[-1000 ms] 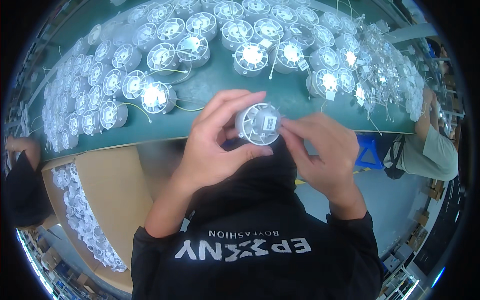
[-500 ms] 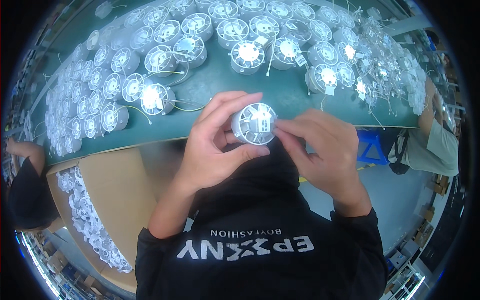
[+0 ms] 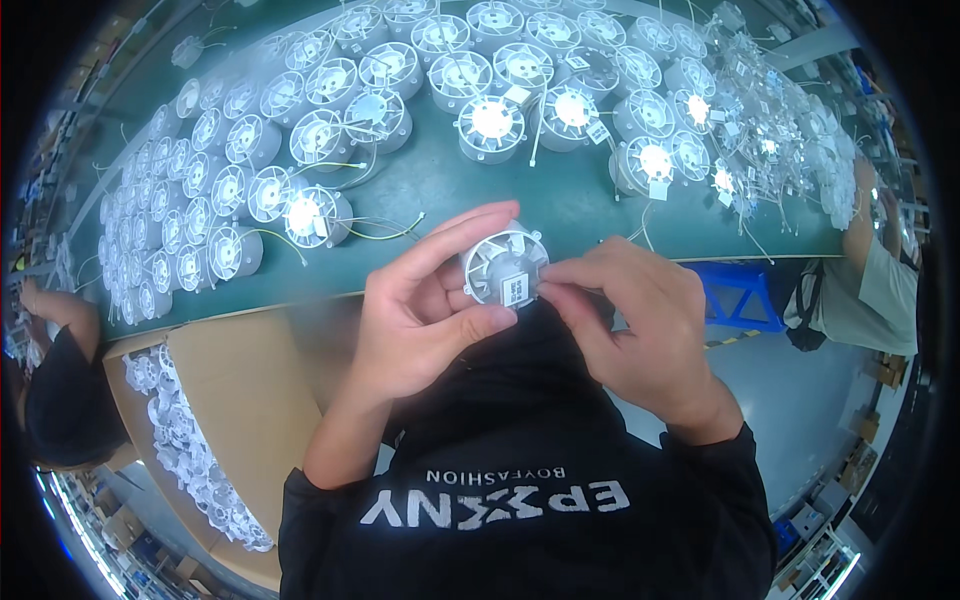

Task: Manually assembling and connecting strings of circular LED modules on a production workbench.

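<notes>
Above my lap, just in front of the table edge, my left hand (image 3: 420, 300) is closed around a round white plastic housing (image 3: 490, 262) with radial ribs. Its fingers curl behind the housing and the thumb presses the lower rim. A small white part with a printed label (image 3: 515, 290) sits at the housing's lower right, facing up. Thumb and forefinger of my right hand (image 3: 630, 315) are pinched together at the right rim, touching the housing or something small beside it. What lies between those fingertips is hidden.
Many similar housings (image 3: 236, 250) stand on the green table (image 3: 400, 185), some with bright reflective discs (image 3: 492, 120) and loose wires. Clear parts lie heaped (image 3: 770, 140) at the right. A cardboard box (image 3: 240, 380) of white parts stands lower left. Other people (image 3: 65, 390) are at both sides.
The housing has tipped and shifted slightly, bringing its labelled part lower and more toward me. My right hand has moved a little lower with its pinch still at the rim.
</notes>
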Tool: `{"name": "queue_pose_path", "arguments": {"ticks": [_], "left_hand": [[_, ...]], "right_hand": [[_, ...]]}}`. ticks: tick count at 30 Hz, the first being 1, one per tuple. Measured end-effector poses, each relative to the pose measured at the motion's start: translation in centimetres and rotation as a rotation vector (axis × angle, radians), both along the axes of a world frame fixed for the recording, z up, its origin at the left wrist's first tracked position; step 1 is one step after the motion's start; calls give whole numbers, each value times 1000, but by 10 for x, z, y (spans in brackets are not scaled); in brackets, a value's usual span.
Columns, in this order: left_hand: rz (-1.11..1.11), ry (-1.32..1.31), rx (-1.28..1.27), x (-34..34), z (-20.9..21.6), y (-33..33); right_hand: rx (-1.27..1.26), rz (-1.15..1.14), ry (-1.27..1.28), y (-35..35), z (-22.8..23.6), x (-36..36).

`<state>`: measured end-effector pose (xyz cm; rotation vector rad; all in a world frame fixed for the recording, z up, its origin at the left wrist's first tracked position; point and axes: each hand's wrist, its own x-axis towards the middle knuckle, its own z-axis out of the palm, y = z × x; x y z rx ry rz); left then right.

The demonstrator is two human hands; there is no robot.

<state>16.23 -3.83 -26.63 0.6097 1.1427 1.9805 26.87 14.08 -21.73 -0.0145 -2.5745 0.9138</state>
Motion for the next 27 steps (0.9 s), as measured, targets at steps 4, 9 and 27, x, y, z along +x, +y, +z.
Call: {"name": "queue_pose_path", "arguments": {"ticks": [4,9,27], "left_hand": [[-28,-50,17,1,-3,2],[-28,-45,-77,6,-6,5],[58,797,-855,-6,17,26]], "right_hand": [[33,-13,-33,0,-1,5],[111,-43,5,1,-2,1],[-636,-169,-272,9,-36,-17]]}}
